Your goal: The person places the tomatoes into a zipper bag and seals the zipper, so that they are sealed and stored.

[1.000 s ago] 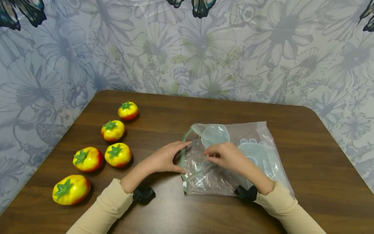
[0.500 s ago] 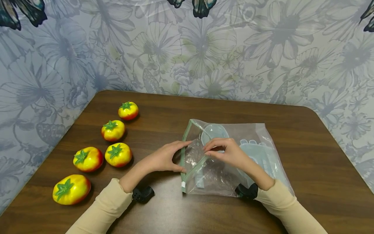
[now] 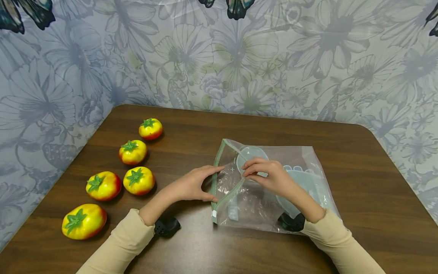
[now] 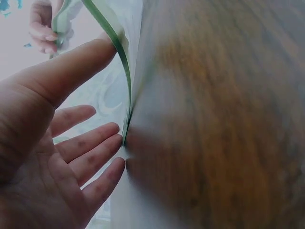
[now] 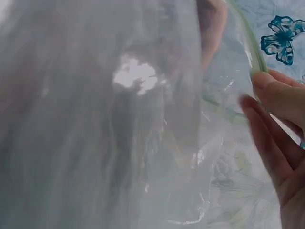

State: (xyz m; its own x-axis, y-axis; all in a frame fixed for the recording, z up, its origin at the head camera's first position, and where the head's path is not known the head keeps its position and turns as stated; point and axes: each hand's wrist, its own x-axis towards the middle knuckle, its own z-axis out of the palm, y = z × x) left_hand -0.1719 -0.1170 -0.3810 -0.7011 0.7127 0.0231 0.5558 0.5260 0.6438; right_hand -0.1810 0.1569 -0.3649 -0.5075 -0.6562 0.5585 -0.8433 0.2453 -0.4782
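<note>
A clear plastic zip bag (image 3: pixel 260 213) with a green seal strip lies on the table, printed with pale blue shapes. Its mouth faces left and gapes, the upper layer lifted off the lower one. My right hand (image 3: pixel 270 175) pinches the raised green edge between thumb and fingers, as the right wrist view also shows at the strip (image 5: pixel 257 62). At the mouth's left side rests my left hand (image 3: pixel 195 184), thumb and fingers spread. In the left wrist view its fairly straight fingers (image 4: pixel 90 148) touch the lower edge, and the thumb lies by the green strip (image 4: pixel 102 21).
Several yellow-and-red tomato-like fruits with green leafy tops, one nearest me (image 3: pixel 89 224), stand along the left of the brown wooden table (image 3: pixel 205 247). Behind the table hangs a flower-patterned backdrop (image 3: pixel 239 68). A black wrist device (image 3: pixel 167 228) sits on each arm.
My right hand has taken hold of the bag's upper green edge and lifted it back to the right, so the mouth gapes wider. My left hand has stayed nearly still.
</note>
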